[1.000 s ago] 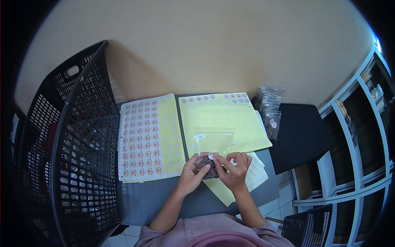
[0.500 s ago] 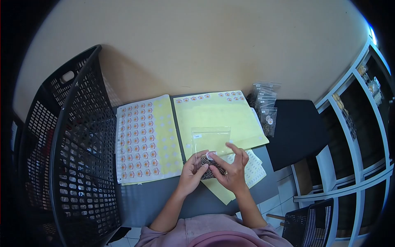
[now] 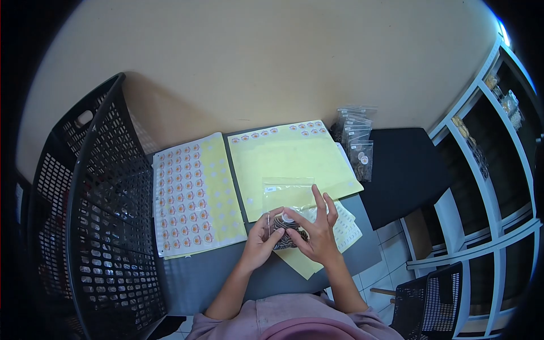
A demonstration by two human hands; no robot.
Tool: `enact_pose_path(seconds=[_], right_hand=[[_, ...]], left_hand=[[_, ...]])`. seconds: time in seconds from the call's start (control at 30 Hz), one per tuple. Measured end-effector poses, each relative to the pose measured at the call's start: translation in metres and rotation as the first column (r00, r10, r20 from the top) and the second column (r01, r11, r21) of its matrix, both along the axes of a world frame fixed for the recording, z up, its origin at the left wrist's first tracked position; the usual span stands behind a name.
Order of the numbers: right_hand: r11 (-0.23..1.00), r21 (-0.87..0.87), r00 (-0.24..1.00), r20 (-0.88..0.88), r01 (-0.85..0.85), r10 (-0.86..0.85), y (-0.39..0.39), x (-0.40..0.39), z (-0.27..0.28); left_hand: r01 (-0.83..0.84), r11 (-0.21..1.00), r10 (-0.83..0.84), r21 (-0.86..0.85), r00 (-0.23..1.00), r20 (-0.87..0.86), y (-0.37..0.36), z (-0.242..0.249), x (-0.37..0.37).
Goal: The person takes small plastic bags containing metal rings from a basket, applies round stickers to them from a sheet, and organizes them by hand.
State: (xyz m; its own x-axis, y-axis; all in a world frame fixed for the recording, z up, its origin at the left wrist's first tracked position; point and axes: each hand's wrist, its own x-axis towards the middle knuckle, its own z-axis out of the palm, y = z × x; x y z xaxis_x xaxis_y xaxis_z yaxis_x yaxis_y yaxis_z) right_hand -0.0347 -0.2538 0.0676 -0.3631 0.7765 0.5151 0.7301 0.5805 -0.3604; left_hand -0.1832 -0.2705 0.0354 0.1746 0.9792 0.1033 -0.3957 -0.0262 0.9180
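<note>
Between my hands is a clear zip bag (image 3: 288, 195) with a small white label near its top and a dark patterned item (image 3: 285, 240) in its lower part. My left hand (image 3: 261, 240) grips the bag's left side, thumb over the front. A round sticker (image 3: 287, 217) sits on the bag, under the index finger of my right hand (image 3: 319, 235). That hand's thumb presses on the bag lower down, while its other fingers stretch upward. Behind the bag lies a yellow backing sheet (image 3: 283, 158) with a few round stickers along its top.
A sheet full of stickers (image 3: 184, 198) lies at the left beside a tall black basket (image 3: 116, 226). Filled bags (image 3: 360, 156) stand in a row at the back right, next to a black surface (image 3: 402, 170). White shelving (image 3: 487, 249) is at the far right.
The camera view has shifted slightly. My right hand's outer fingers have straightened upward; its index finger and thumb remain at the sticker and bag. My left hand still holds the bag.
</note>
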Motion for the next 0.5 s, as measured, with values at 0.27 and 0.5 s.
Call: enact_pose_path(seconds=[0.27,0.5], right_hand=[[0.995,-0.096,0.955,-0.293,0.021,-0.049,-0.002,0.013,-0.006],[0.848,-0.421,0.569,-0.802,-0.320,-0.183,-0.012,0.018,-0.026]], left_hand=[[0.027,0.997,-0.027,-0.072,1.000,0.012,-0.001,-0.006,0.004],[0.082,0.996,-0.083,-0.019,0.995,-0.059,-0.007,-0.002,0.014]])
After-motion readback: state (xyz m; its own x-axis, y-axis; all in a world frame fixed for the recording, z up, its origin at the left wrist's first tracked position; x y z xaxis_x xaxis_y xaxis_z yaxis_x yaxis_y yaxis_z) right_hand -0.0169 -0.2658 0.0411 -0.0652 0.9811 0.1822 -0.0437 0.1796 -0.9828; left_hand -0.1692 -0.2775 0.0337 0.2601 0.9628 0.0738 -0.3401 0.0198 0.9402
